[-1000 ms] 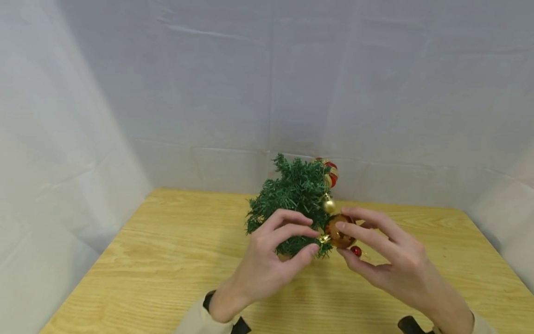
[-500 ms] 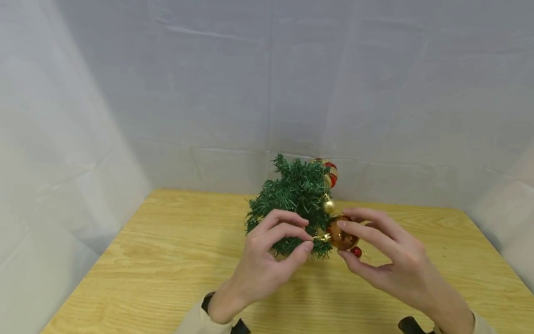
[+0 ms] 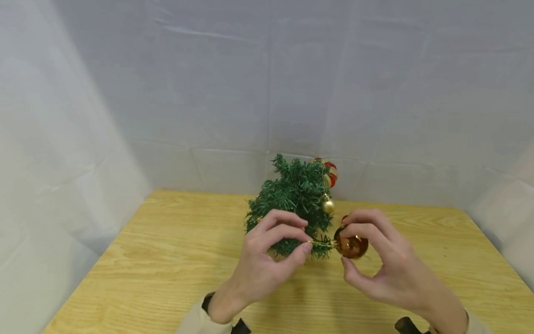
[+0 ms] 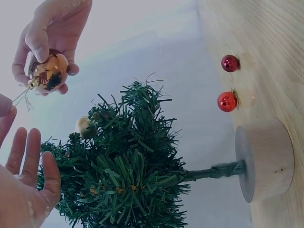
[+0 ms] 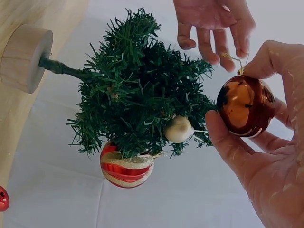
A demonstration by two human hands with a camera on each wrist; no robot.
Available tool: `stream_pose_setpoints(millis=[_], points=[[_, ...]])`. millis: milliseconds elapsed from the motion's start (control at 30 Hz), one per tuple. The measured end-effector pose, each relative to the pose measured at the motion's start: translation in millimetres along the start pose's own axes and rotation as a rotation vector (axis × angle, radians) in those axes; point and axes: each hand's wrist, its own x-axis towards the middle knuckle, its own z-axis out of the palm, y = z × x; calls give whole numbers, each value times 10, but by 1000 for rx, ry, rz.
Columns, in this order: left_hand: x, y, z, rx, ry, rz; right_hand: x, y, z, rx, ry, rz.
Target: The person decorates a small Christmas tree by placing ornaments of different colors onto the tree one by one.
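A small green artificial tree (image 3: 292, 185) stands on the wooden table (image 3: 175, 264) before a pale cloth backdrop (image 3: 233, 93), just beyond the hands; the left hand (image 3: 264, 260) hides part of its lower foliage in the head view. Its round wooden base (image 4: 270, 159) shows from the left wrist, with a bright red bauble (image 4: 227, 101) and a darker red bauble (image 4: 230, 63) on the table to its right. On the tree's right side hang a striped red-and-gold bauble (image 5: 127, 168), farther back, and a small gold bauble (image 3: 328, 206), nearer. The copper bauble (image 3: 353, 247) is held in the air at the tree's right near edge, its capped end pointing left, its long axis through the cap running roughly level from left to right. The right hand (image 3: 392, 273) grips the ball between thumb and fingers; the left pinches the gold hanging loop (image 3: 321, 242) between thumb and forefinger, drawn out leftward from the cap.
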Motion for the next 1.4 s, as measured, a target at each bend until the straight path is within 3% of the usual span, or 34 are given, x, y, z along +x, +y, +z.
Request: stream_pose_setpoints(millis=[233,433,567,633,800,933,1133,1400], points=[[-7,-3,0,-6,-8,8,-7,-15,57,10,-39,25],[-5,-1,17,-16,-11,20,33,14,140,-65,42,-54],[1,0,33,4,-8,65,65,13,175,-86,75,-83],[7,-4,36,64,-8,115,82,13,185,-94,87,-101],[25,-20,36,338,4,286,98,10,200,-135,93,-125],[37,-31,33,487,21,372,96,-2,210,-160,87,-113],[82,-47,10,572,68,437,115,-12,233,-153,111,-127],[102,-34,-4,592,78,441,124,-27,266,-157,112,-110]])
